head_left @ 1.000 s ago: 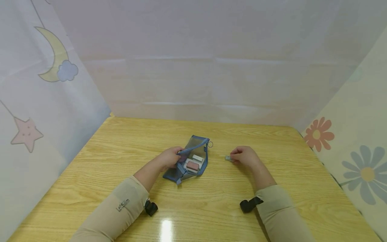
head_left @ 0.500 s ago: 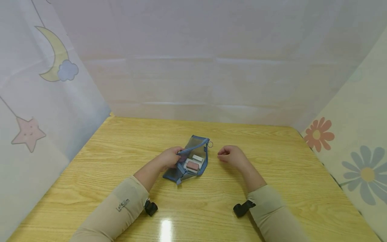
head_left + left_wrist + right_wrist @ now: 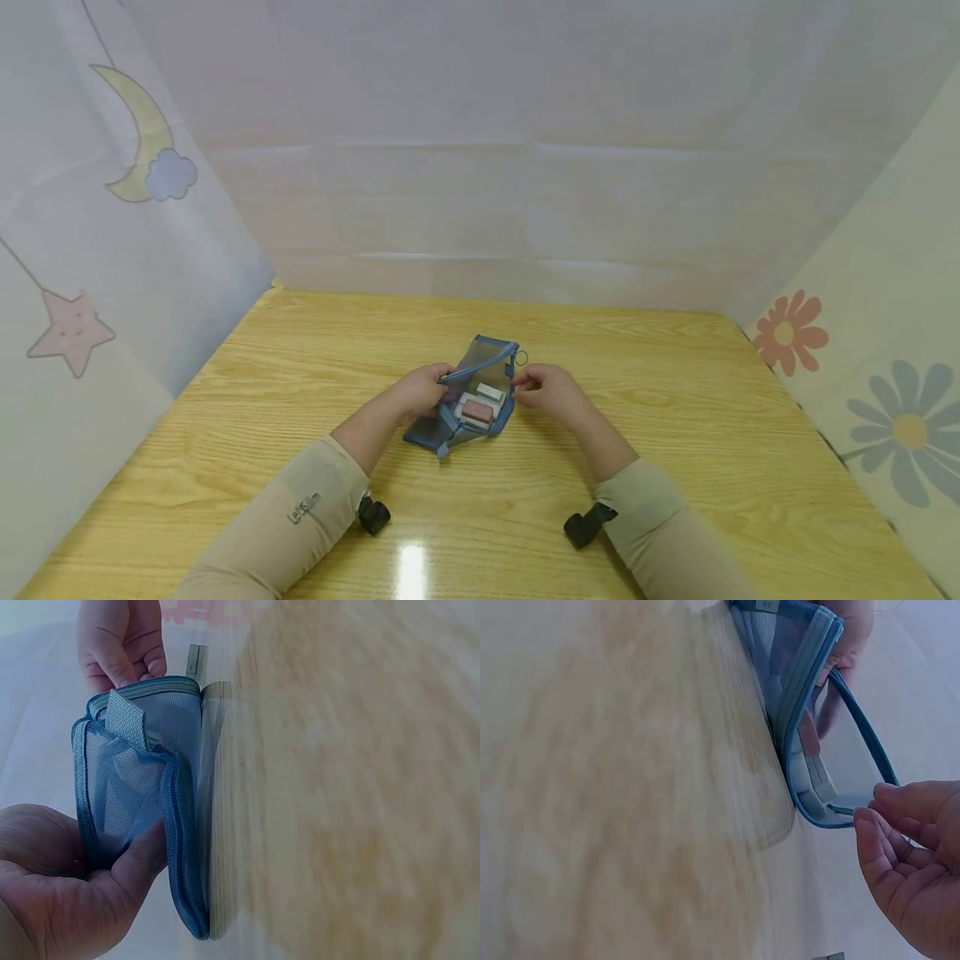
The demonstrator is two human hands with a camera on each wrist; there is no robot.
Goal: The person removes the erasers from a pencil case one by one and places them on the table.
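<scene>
A blue-trimmed mesh zip pouch (image 3: pixel 495 342) rests on the table, its mouth spread. My left hand (image 3: pixel 422 390) grips its near left side; in the left wrist view the thumb (image 3: pixel 142 859) reaches inside the mouth. A pink block (image 3: pixel 477 411) and white blocks (image 3: pixel 491 392) lie inside. My right hand (image 3: pixel 551 392) is at the pouch's right edge, fingertips (image 3: pixel 886 789) right at the blue trim, thumb and forefinger slightly apart. A small grey-green bar (image 3: pixel 194 661) lies on the table beyond the pouch; my right hand hides it in the head view.
A metal ring (image 3: pixel 522 357) hangs from the zip end. The wood-grain table (image 3: pixel 360 333) is bounded by a pale back sheet (image 3: pixel 480 208) and printed side sheets. Black wrist cameras (image 3: pixel 373 515) sit on both sleeves.
My right hand has let go of the small grey-green bar and moved left to the pouch's right edge. My left hand and the pouch have stayed nearly still.
</scene>
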